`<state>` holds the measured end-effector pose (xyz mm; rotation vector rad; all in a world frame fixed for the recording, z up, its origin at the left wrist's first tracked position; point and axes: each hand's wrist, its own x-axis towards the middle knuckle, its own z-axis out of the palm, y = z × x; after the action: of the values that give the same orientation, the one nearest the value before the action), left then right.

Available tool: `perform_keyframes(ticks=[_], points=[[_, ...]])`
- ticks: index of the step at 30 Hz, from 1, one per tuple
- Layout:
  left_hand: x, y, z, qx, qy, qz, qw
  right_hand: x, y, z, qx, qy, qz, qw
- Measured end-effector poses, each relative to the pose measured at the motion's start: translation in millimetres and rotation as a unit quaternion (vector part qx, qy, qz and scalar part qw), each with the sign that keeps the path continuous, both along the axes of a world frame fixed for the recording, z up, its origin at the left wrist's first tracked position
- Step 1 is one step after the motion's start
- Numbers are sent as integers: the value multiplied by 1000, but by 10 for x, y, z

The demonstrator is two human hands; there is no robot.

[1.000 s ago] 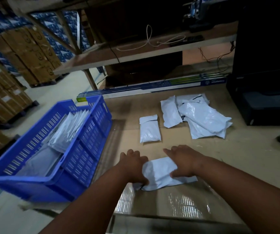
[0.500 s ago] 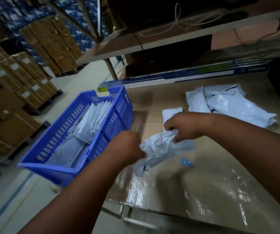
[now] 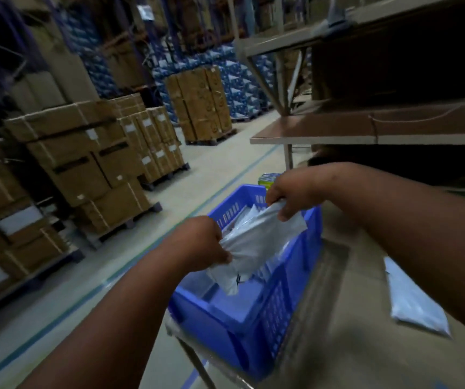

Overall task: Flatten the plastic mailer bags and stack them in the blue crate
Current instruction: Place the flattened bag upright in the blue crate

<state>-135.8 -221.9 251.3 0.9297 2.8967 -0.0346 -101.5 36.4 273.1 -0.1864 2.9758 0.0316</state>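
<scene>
One head-worn view looks down-left, close over the blue crate (image 3: 276, 313).

Warehouse, palletised cartons (image 3: 91, 164), metal shelving (image 3: 365, 133)

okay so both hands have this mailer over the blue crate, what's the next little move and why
Probably lower it and lay it flat on the bags already inside. Both the left hand and right hand grip the mailer bag by its ends, held above the blue crate, where other mailers lean toward the far end. It looks flattened, though blur hides detail.
</scene>
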Motion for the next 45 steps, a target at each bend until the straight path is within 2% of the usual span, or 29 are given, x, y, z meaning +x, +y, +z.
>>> perform_keyframes(ticks=[4, 9, 14, 16, 20, 26, 30, 38, 41, 45], points=[[-498, -151, -291, -93, -83, 12, 992, -761, -305, -372, 3, -92, -5, 996], [-1006, -225, -684, -209, -194, 37, 958, -1508, -733, -1009, 55, -198, 36, 978], [-1283, -208, -1034, -272, -201, -10, 941, -1879, -1090, -1513, 119, -248, 98, 956], [-1385, -242, -1200, -285, -193, -14, 939, -1984, -1170, -1695, 131, -237, 108, 957], [-1524, -344, -1469, -264, -126, -26, 956, -2165, -1296, -1899, 140, -210, 121, 960], [-1587, -347, -1619, -239, -45, -19, 970, -2341, -1344, -2089, 166, -57, 190, 966], [-1633, -305, -1681, -259, 2, -5, 966, -2338, -1284, -2125, 158, 13, 215, 964], [-1633, -287, -1723, -279, 14, 2, 960, -2225, -1335, -2176, 190, 40, 196, 961], [-1578, -311, -1596, -243, 0, 9, 970, -2133, -1308, -2111, 199, 62, 203, 957], [-1474, -287, -1320, -186, 12, 15, 982, -1960, -1199, -1888, 143, 88, 201, 965]])
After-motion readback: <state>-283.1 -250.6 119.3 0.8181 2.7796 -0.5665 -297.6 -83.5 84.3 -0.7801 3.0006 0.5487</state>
